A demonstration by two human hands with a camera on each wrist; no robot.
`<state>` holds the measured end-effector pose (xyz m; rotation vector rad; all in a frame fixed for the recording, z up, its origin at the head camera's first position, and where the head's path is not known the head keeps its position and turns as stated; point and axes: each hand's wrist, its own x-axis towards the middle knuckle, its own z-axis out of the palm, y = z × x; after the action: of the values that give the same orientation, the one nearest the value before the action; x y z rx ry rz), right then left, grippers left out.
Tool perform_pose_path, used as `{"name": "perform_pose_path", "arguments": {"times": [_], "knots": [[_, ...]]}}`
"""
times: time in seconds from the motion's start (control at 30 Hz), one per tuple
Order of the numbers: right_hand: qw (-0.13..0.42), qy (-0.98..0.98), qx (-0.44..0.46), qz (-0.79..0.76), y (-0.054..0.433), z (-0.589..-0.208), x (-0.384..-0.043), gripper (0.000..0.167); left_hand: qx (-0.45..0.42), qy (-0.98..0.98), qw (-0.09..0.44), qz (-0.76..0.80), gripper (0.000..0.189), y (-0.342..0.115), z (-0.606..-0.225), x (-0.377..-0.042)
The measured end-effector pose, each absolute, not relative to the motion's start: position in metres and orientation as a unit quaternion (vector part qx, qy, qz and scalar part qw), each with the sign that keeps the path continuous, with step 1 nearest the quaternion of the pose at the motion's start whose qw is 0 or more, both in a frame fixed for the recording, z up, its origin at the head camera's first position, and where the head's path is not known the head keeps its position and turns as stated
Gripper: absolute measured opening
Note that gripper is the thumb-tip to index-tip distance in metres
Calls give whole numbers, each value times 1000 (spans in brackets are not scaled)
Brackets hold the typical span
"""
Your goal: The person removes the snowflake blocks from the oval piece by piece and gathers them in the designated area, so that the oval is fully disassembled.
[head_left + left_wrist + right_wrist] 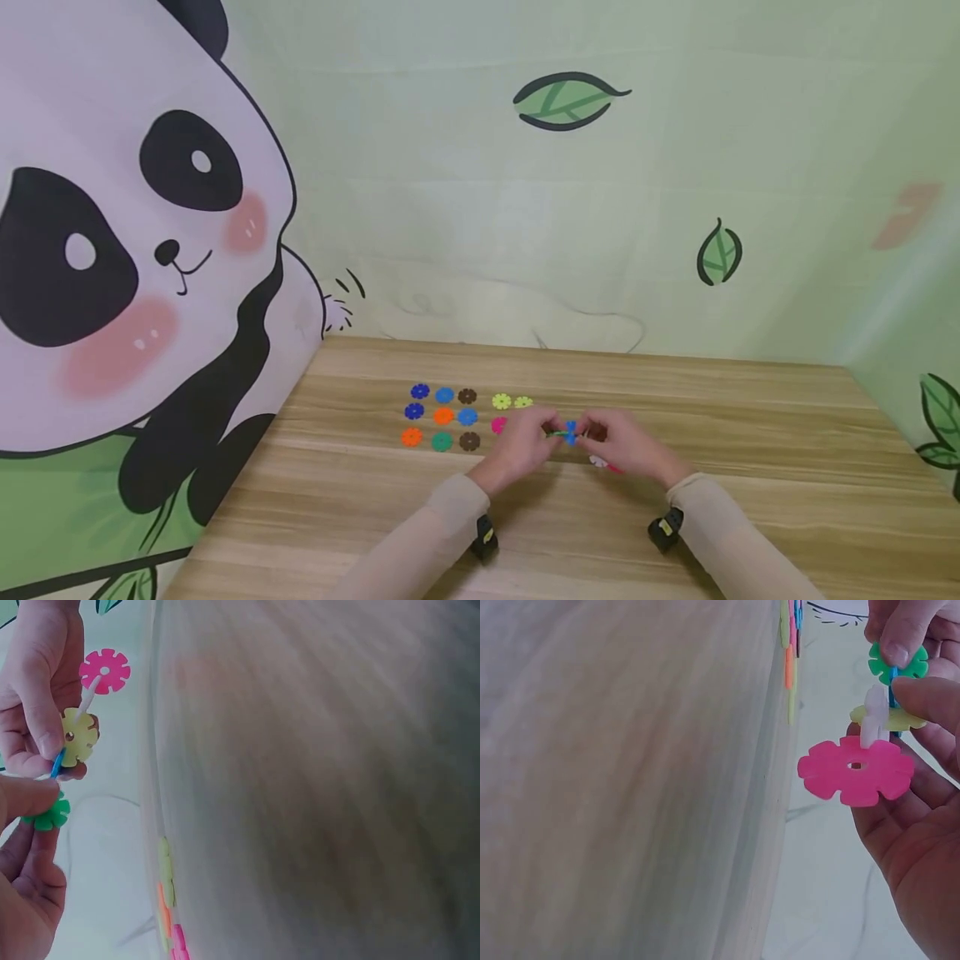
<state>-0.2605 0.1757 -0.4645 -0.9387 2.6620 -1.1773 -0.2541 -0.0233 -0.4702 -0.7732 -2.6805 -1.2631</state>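
Note:
Several notched plastic flower discs are joined in a short chain between my two hands, above the table. My left hand (521, 443) pinches the green disc (52, 814) between thumb and fingers. The green disc meets the edge of a blue disc (572, 432) in the middle. My right hand (628, 442) pinches the yellow disc (909, 718), which sits against the blue one. A white disc (874, 718) slots into the yellow one, and a pink disc (832, 771) hangs at the chain's outer end, below my right hand.
Loose discs lie in rows on the wooden table (360, 483), left of my hands: dark blue (420, 391), light blue (445, 395), brown (469, 442), orange (412, 437) and green. Yellow-green discs (501, 402) and a pink one lie beside my left hand. A printed cloth (450, 208) hangs behind.

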Motion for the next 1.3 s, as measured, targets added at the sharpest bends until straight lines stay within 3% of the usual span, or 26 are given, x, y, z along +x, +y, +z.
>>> {"name": "perform_pose_path", "arguments": {"times": [0.27,0.73,1.0,1.17,1.3], "knots": [[29,868,-313,-384,173,-464,-261,6,-261,-882,91,-381,11,-23,-470,-253],[34,872,-301,-385,175,-469,-263,5,-271,-893,124,-336,15,-25,-469,-252],[26,875,-293,-384,179,-469,-266,5,-219,-897,75,-377,9,-39,-466,-256],[28,875,-298,-380,181,-467,-265,5,-194,-888,4,-417,13,-59,-459,-257],[27,881,-294,-371,182,-467,-264,6,-199,-873,-19,-445,18,-78,-459,-258]]}}
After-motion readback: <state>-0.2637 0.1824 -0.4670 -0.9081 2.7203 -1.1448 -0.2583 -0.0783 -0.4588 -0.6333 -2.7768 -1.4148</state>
